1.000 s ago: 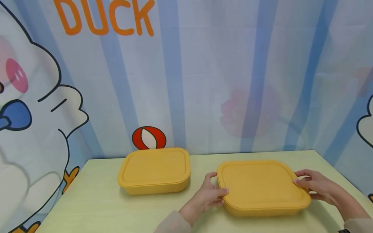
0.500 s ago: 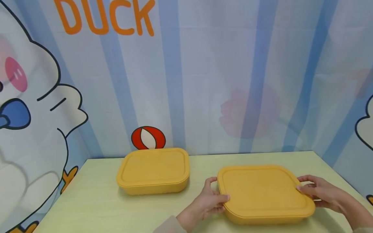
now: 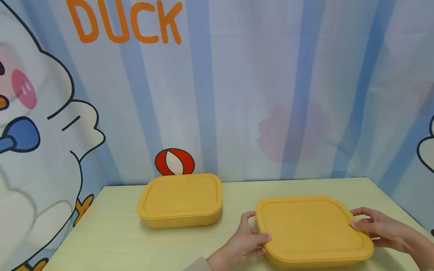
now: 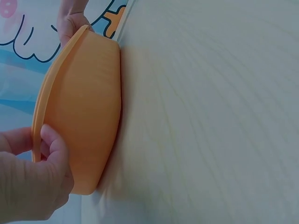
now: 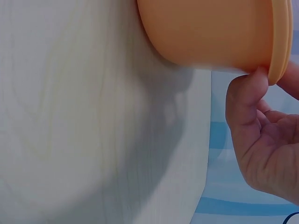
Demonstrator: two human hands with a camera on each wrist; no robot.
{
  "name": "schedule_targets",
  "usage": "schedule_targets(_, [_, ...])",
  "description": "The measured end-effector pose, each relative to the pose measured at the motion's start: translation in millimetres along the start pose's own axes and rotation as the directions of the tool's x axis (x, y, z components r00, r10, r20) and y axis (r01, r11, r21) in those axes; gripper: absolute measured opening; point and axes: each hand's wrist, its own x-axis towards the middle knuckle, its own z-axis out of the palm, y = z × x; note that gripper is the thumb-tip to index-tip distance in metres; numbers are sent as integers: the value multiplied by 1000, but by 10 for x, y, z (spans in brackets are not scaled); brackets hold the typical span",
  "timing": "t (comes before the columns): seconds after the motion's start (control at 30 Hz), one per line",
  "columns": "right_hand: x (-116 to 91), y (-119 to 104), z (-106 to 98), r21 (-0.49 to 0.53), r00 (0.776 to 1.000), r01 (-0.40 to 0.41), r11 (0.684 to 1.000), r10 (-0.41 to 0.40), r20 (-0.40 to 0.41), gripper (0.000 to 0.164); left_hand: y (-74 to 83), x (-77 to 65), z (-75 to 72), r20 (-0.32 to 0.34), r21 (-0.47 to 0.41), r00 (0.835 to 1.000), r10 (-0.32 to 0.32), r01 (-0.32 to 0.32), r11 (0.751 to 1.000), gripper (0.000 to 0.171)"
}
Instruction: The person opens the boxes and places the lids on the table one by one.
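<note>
Our left hand point(image 3: 242, 241) and right hand point(image 3: 388, 229) hold the near box point(image 3: 315, 229) at opposite ends, fingers clamped on its rim, likely for balance, at the right of the counter point(image 3: 135, 248); another box point(image 3: 183, 195) sits apart.

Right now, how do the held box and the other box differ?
The held box is gripped by the left hand and right hand; no hand touches the other box. The held box is nearer in the head view; the other box stands farther back on the table. Both are yellow and lidded.
</note>
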Motion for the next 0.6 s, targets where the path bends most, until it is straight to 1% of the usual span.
schedule_targets(0.13, [-22, -2, -15, 1, 1000, -2, 1000, 2, 22, 49, 18, -22, 3, 0, -9, 1000, -14, 14, 1000, 75])
schedule_targets(0.33, [-78, -20, -2, 16, 999, -17, 1000, 17, 42, 43, 26, -61, 8, 20, -16, 1000, -6, 6, 1000, 75])
schedule_targets(0.47, [-106, -6, 9, 26, 998, -30, 999, 28, 58, 43, 27, -108, 17, 31, -9, 999, 4, -4, 1000, 79])
schedule_targets(0.6, [-123, 26, 2, 39, 995, -36, 999, 33, 91, 45, 31, -152, 23, 45, -9, 999, 8, -8, 1000, 84])
